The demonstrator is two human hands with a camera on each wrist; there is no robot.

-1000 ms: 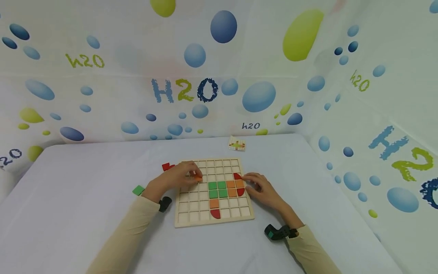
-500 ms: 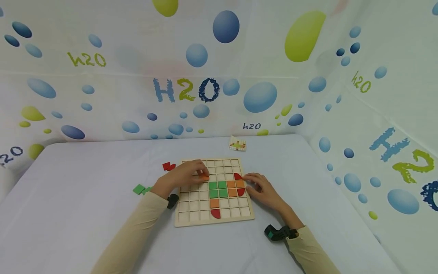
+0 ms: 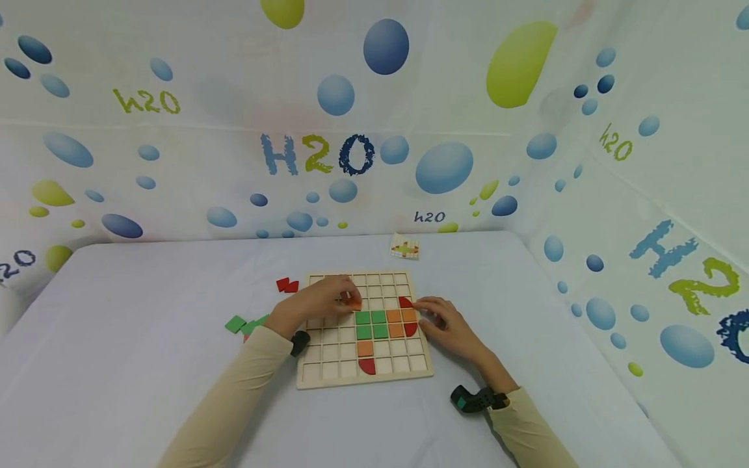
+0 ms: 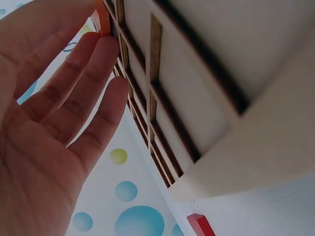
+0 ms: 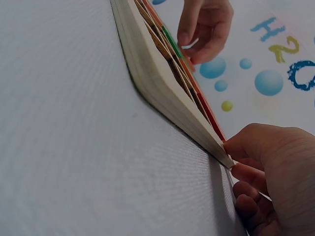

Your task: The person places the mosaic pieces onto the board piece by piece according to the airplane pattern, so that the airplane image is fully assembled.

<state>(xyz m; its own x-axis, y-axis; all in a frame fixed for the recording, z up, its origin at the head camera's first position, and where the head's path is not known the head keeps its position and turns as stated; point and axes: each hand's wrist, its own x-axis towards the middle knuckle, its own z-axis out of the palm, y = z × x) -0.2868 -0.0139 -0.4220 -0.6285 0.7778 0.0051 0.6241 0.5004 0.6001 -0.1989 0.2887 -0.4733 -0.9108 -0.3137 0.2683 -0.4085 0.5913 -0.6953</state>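
Left hand [image 3: 322, 298] pinches an orange tile [image 3: 355, 305] over the gridded board [image 3: 330, 371]; right hand [image 3: 452, 327] touches the board's right edge.

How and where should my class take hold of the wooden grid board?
The wooden grid board lies flat on the white table, so come in low from both sides and pinch its left rim and right rim. Those rims look thick enough to catch, and coloured tiles sit in the shallow grid, so keeping it level seems safer.

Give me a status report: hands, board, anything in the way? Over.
Left hand pinching orange tile at wooden grid board. Right hand touching board's right edge. Loose red pieces left of board, apparently not in the way.
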